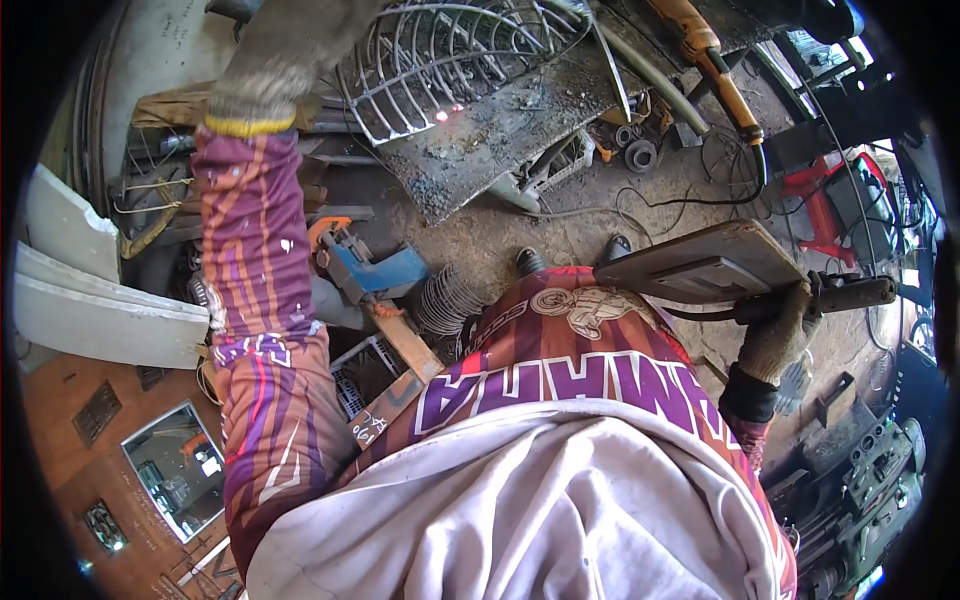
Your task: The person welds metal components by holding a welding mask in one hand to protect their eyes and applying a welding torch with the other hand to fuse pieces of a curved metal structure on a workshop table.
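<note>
1. Your left hand [300,50], in a work glove, reaches to the upper edge of the view, just beside the left end of the metal frame [455,70]. Its fingers run out of sight, so you cannot tell whether it is open, closed or touching the frame.
2. Your right hand [782,335], gloved too, is out to your right, closed around a black handle [858,293] that sticks out past it on the right.
3. A brown board [725,250] with a rectangular fitting in it slants just above that hand. You cannot tell from this view whether the board and the handle are joined.
4. The metal frame, made of curved rods, lies on the dirty worktop [440,185] ahead of you. Two small red spots glow at its near edge.
5. An orange power tool [703,55] lies to the right of the frame, well apart from it; its cord drops from the near end and loops across the floor [580,210].
6. Round metal parts [638,153] sit in a cluster near the right side of the worktop.
7. Between your left arm and your body are a blue metal block [385,275] and, just beside it, a wire coil [447,300].
8. Your shoes [530,262] show on the floor beyond your shirt.
</note>
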Demonstrator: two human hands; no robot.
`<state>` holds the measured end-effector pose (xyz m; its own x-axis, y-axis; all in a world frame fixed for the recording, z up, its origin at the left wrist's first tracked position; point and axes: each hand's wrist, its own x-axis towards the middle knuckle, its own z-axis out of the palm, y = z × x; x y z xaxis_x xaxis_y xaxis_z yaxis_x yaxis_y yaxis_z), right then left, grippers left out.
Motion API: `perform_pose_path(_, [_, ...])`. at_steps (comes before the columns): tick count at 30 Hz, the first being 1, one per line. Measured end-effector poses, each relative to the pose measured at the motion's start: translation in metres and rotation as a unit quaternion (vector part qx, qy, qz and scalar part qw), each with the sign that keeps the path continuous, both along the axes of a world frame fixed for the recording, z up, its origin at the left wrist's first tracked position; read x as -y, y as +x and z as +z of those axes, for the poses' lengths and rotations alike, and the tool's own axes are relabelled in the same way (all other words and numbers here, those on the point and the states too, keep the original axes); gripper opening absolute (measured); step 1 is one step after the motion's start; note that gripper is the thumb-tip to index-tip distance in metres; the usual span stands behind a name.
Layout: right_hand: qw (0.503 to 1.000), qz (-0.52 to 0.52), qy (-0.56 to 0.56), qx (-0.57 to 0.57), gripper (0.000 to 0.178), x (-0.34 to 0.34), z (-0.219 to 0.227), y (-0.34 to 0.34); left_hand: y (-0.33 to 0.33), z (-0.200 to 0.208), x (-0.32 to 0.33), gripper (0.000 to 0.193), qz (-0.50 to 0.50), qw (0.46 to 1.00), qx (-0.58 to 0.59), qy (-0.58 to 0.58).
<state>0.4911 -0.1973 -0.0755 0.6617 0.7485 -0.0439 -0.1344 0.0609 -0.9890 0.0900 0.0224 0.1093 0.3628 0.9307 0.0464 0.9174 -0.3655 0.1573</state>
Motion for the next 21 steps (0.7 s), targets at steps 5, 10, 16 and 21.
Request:
perform_pose_path(5, [1.000, -0.010, 0.000, -0.010, 0.027, -0.006, 0.001, -0.002, -0.082, -0.065, -0.003, 0.040, -0.092, 0.937, 0.337, 0.003])
perform_pose_path(10, [0.999, 0.034, -0.006, -0.025, 0.036, -0.007, -0.005, 0.005, -0.102, -0.102, -0.010, 0.039, -0.083, 0.940, 0.328, 0.035])
perform_pose_path(16, [1.000, 0.028, -0.007, -0.002, 0.040, -0.011, -0.008, -0.002, -0.093, -0.109, -0.018, 0.037, -0.025, 0.987, 0.126, 0.100])
perform_pose_path(21, [0.999, 0.036, -0.015, -0.013, 0.034, -0.013, -0.002, -0.016, -0.048, -0.094, -0.014, 0.050, -0.129, 0.906, 0.383, 0.128])
